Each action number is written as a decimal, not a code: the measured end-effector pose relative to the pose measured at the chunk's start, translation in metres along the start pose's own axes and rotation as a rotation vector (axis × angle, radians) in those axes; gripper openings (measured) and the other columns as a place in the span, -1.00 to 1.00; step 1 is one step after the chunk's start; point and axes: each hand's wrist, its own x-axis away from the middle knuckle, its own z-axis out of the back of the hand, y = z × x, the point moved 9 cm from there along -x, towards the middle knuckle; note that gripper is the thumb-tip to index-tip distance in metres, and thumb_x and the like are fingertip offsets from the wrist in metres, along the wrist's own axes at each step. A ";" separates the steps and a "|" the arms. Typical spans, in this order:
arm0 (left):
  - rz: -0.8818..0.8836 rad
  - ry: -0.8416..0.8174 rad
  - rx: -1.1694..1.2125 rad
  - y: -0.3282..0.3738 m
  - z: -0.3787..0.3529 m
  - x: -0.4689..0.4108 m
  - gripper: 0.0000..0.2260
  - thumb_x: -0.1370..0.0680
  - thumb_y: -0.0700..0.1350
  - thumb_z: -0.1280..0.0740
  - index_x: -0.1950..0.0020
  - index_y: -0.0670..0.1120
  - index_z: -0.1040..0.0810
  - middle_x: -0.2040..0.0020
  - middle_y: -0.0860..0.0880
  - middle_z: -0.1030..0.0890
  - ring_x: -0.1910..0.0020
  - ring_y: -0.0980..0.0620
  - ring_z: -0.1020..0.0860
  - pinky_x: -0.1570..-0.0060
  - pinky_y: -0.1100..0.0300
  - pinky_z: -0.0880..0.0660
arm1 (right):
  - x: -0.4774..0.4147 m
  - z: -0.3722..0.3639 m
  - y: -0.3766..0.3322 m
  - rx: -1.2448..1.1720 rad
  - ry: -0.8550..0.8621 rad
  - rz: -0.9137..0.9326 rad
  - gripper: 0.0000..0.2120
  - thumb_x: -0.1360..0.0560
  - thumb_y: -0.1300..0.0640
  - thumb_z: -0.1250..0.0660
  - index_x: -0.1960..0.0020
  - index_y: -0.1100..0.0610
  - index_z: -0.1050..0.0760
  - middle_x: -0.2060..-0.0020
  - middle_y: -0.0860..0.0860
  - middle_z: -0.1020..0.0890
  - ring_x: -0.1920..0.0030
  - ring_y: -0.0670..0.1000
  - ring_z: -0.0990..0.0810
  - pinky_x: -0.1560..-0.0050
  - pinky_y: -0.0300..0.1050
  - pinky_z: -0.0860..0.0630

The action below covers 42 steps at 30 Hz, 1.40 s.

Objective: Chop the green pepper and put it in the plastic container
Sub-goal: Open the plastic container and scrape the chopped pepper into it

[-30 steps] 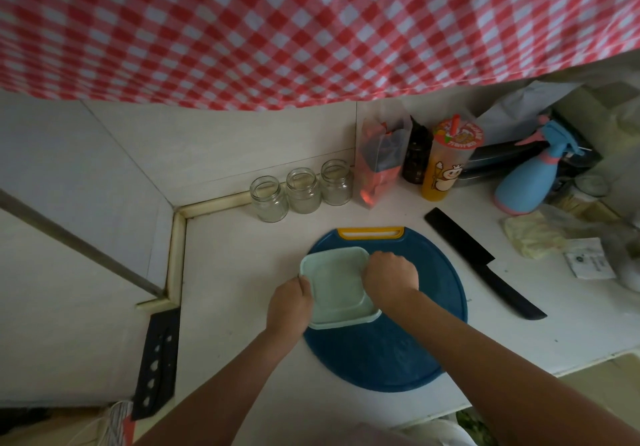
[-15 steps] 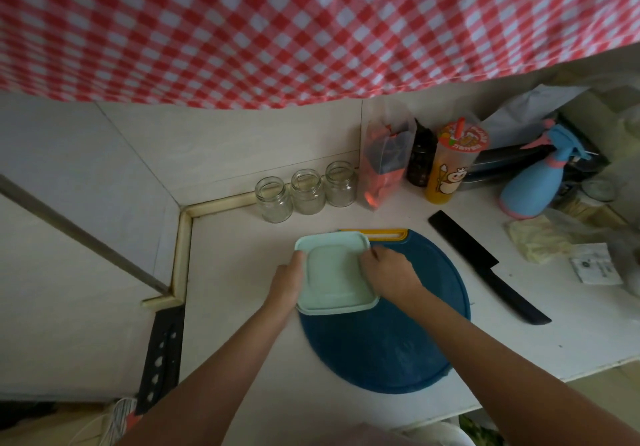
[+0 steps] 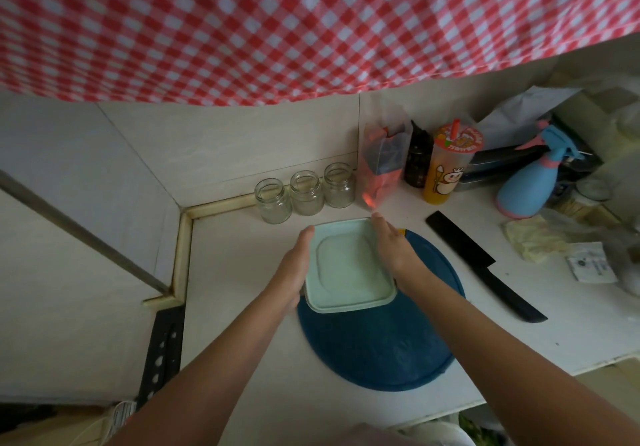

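A pale green plastic container (image 3: 346, 265) with its lid on sits partly over the far left edge of the round blue cutting board (image 3: 381, 345). My left hand (image 3: 294, 269) presses flat against its left side, fingers straight. My right hand (image 3: 391, 248) lies flat along its right side, fingertips reaching past the far corner. A black knife (image 3: 485, 265) rests on the white counter to the right of the board. No green pepper shows; the lid hides the container's inside.
Three empty glass jars (image 3: 304, 192) stand just beyond the container by the wall. A plastic bag (image 3: 381, 165), dark bottle (image 3: 417, 161), drink cup (image 3: 446, 168) and blue spray bottle (image 3: 530, 182) line the back right. A red checked cloth (image 3: 311, 23) hangs overhead. The counter edge runs near right.
The container has slid away from me toward the jars, off the board's middle. Both hands went from curled over its rim to flat against its sides.
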 end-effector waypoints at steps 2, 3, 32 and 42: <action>0.030 -0.024 0.040 -0.001 -0.003 -0.002 -0.46 -0.45 0.36 -0.19 -0.11 -0.07 -0.57 0.01 -0.09 -0.68 0.03 -0.06 -0.65 -0.08 -0.01 -0.56 | 0.003 -0.001 -0.004 0.004 0.002 0.028 -0.49 -0.62 -0.18 0.07 -0.36 0.10 -0.36 -0.25 0.13 -0.46 -0.16 0.07 -0.41 -0.13 -0.07 -0.26; 0.033 -0.011 0.040 -0.002 -0.003 -0.003 -0.41 -0.41 0.39 -0.22 -0.10 -0.09 -0.58 0.03 -0.10 -0.68 0.06 -0.07 -0.66 -0.06 -0.03 -0.57 | 0.003 -0.002 -0.005 0.008 0.007 0.046 -0.48 -0.60 -0.21 0.05 -0.33 0.09 -0.38 -0.20 0.10 -0.48 -0.13 0.05 -0.41 -0.11 -0.07 -0.28; -0.239 0.116 0.228 0.009 -0.003 0.022 -0.53 -0.60 0.22 -0.02 -0.14 -0.10 -0.51 0.08 -0.10 -0.65 0.14 -0.04 -0.65 0.25 0.13 -0.61 | 0.000 0.003 -0.019 -0.195 0.087 0.010 -0.36 -0.56 -0.31 0.08 -0.46 0.08 -0.24 -0.37 0.10 -0.39 -0.34 0.13 -0.36 -0.34 0.09 -0.30; -0.307 0.111 0.265 0.000 -0.015 0.028 -0.59 -0.61 0.19 -0.03 -0.10 -0.03 -0.54 0.03 -0.05 -0.66 0.09 0.03 -0.64 0.29 0.18 -0.59 | 0.028 0.022 -0.021 -0.157 0.246 0.195 -0.64 -0.63 -0.16 0.15 -0.20 0.00 -0.27 0.06 -0.06 -0.50 0.10 -0.12 -0.45 0.10 -0.08 -0.34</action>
